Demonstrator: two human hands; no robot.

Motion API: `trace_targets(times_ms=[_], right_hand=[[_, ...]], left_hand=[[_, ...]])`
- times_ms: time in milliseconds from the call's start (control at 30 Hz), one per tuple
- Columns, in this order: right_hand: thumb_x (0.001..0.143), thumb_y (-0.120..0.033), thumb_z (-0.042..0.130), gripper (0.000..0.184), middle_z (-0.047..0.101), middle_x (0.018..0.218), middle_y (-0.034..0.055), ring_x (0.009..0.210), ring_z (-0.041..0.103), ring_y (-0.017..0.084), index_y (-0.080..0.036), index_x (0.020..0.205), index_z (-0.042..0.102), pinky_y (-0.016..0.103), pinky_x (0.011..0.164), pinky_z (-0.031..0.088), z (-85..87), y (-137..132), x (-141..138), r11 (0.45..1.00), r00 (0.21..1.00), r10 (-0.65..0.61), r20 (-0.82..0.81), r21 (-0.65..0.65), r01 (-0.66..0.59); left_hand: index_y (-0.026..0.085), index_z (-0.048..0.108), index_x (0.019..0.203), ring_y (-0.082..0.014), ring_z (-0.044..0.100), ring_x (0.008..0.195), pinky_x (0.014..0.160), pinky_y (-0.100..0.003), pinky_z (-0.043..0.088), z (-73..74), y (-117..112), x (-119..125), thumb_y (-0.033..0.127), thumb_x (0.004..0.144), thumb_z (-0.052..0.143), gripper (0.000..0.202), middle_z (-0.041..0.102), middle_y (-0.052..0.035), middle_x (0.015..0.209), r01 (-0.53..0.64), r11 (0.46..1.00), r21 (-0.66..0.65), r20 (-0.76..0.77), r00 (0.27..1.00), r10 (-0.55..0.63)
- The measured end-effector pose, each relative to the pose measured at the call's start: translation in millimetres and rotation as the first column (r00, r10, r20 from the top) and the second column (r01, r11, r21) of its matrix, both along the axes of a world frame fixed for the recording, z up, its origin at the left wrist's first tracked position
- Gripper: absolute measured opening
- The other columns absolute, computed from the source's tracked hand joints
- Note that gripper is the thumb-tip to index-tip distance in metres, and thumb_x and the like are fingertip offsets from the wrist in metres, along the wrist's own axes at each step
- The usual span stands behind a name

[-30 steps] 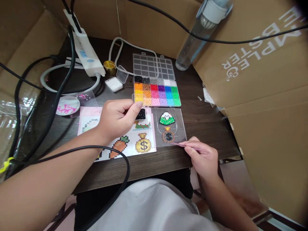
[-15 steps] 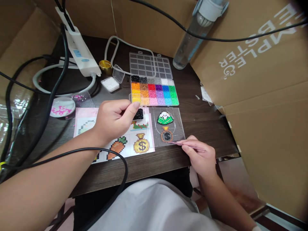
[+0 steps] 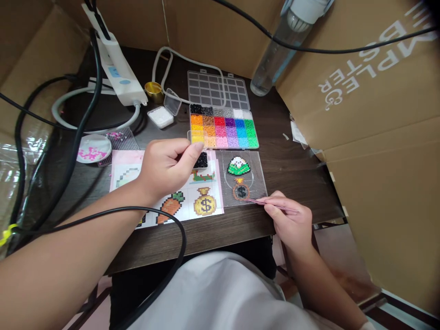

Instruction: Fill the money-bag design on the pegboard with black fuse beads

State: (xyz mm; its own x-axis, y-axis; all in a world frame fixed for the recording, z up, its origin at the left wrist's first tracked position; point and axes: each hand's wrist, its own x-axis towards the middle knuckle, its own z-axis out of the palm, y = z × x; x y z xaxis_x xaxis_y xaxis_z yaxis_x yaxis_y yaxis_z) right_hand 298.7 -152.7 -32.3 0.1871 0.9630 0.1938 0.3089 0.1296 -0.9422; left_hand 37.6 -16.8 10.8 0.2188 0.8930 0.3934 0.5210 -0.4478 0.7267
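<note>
My left hand (image 3: 167,168) is closed around a small clear box of black beads (image 3: 200,160), held over the printed pattern sheet (image 3: 192,201). My right hand (image 3: 292,223) pinches pink tweezers (image 3: 263,202), whose tip rests at the lower edge of the clear pegboard (image 3: 257,174). On the pegboard sit a green and white bead figure (image 3: 239,166) and a small brown ring with black beads (image 3: 241,192). Behind them lies the open tray of sorted coloured beads (image 3: 223,130).
A small open box of white beads (image 3: 160,116), a gold cap (image 3: 154,90), a power strip (image 3: 117,68) with cables, a round pink-patterned disc (image 3: 93,149) and a water bottle (image 3: 275,50) stand on the dark table (image 3: 292,169). Cardboard walls (image 3: 378,137) enclose it.
The tweezers' tip has shifted slightly left along the pegboard's lower edge. The left hand stays on the black bead box; the view has shifted a little.
</note>
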Motion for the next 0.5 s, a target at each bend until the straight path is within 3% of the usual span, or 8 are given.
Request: trace_targets(times_ms=[267, 500], right_hand=[[0.083, -0.016, 0.07, 0.018, 0.078, 0.083, 0.003, 0.076, 0.062, 0.018, -0.03, 0.088, 0.079, 0.036, 0.069, 0.051, -5.1, 1.4, 1.8, 0.999, 0.988, -0.014, -0.151, 0.049, 0.022], [0.082, -0.015, 0.071, 0.018, 0.078, 0.083, 0.0035, 0.076, 0.063, 0.019, -0.029, 0.088, 0.079, 0.037, 0.07, 0.052, -7.2, 0.6, 4.2, 0.997, 0.987, -0.029, -0.159, 0.063, 0.039]], left_hand=[[0.018, 0.027, 0.049, -0.009, 0.024, 0.047, 0.045, -0.029, 0.02, 0.8, -0.9, 0.0, 0.034, 0.086, 0.051, 0.046, 0.022, 0.003, 0.048, 0.003, 1.0, -0.022, -0.011, 1.0, -0.003], [0.019, 0.027, 0.049, -0.0097, 0.024, 0.047, 0.045, -0.028, 0.021, 0.0, -0.4, 0.2, 0.034, 0.086, 0.051, 0.046, 0.023, 0.0028, 0.048, 0.007, 1.0, -0.014, -0.011, 1.0, -0.007]])
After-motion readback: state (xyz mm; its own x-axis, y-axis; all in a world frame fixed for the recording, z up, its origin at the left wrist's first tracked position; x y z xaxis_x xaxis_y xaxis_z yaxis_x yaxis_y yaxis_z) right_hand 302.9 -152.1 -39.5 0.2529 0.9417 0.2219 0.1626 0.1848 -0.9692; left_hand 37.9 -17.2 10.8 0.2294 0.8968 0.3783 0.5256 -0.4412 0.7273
